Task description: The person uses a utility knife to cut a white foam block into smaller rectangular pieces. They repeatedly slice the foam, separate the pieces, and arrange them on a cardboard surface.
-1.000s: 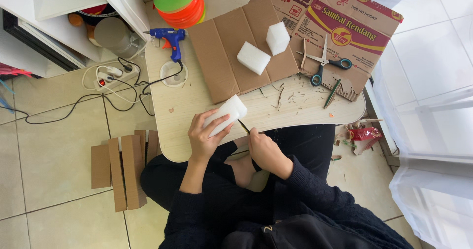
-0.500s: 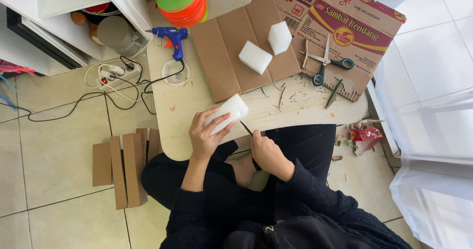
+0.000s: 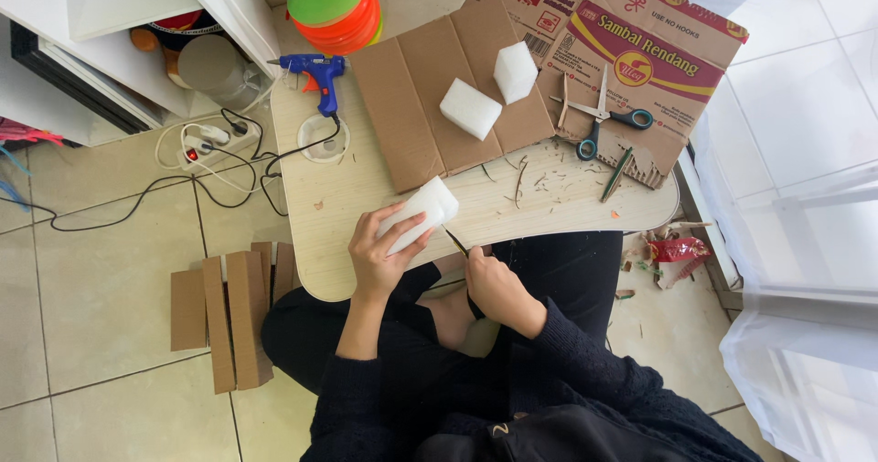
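The white foam block (image 3: 419,215) sits in the left hand (image 3: 384,247), lifted just over the near edge of the pale wooden worktop (image 3: 366,183). Its long axis runs from about 7 o'clock up to 1 o'clock, with the free end pointing away from the person. It looks clean, matte and squarish, the corners a little rounded. The left hand is wrapped around its lower half, fingers across the top face. At 4 o'clock from the block, the right hand (image 3: 494,288) is closed on a thin dark blade (image 3: 455,241), whose tip points to 11 o'clock and reaches the block's near end. Compared with a moment ago, block and hands have hardly shifted. Two more foam blocks (image 3: 471,108) lie on the flat cardboard (image 3: 402,105) at 12 o'clock, scissors (image 3: 599,119) at 2 o'clock.
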